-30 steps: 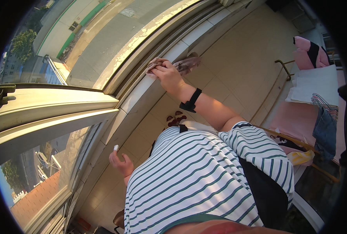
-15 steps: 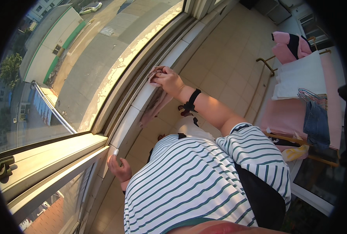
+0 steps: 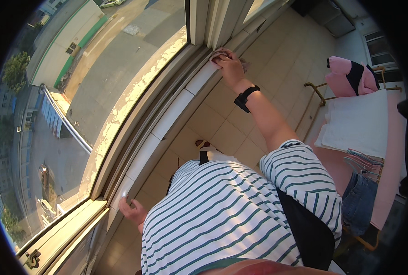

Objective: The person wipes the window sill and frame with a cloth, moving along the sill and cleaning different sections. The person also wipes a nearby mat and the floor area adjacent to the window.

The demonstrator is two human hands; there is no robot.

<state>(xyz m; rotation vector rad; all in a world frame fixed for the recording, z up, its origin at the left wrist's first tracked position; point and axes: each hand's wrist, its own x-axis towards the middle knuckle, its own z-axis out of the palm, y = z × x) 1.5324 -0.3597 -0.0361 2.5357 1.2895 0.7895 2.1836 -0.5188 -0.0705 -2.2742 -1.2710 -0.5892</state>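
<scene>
The right hand (image 3: pixel 232 68) is closed around a crumpled, brownish-pink cloth (image 3: pixel 216 55), which lies at the far end of the white-tiled sill (image 3: pixel 174 110), close against the window track (image 3: pixel 142 114); part of it shows on the right, beyond the fingers. A black wristband (image 3: pixel 244 100) circles the right wrist. At the near left, the left hand (image 3: pixel 133 211) is partly open, its fingers loosely bent and apart, with a small white covering or piece (image 3: pixel 124 195) at one fingertip; whether it touches the sill cannot be told. To the left of the track, the window glass gives onto grey paving (image 3: pixel 117 68) outside. On the right, past the tiled floor (image 3: pixel 213 121), a rack (image 3: pixel 321 96) bears a white cloth sheet (image 3: pixel 355 123), a pink-and-black padded item (image 3: pixel 350 77), hangers (image 3: pixel 366 163) and blue denim (image 3: pixel 359 204).
</scene>
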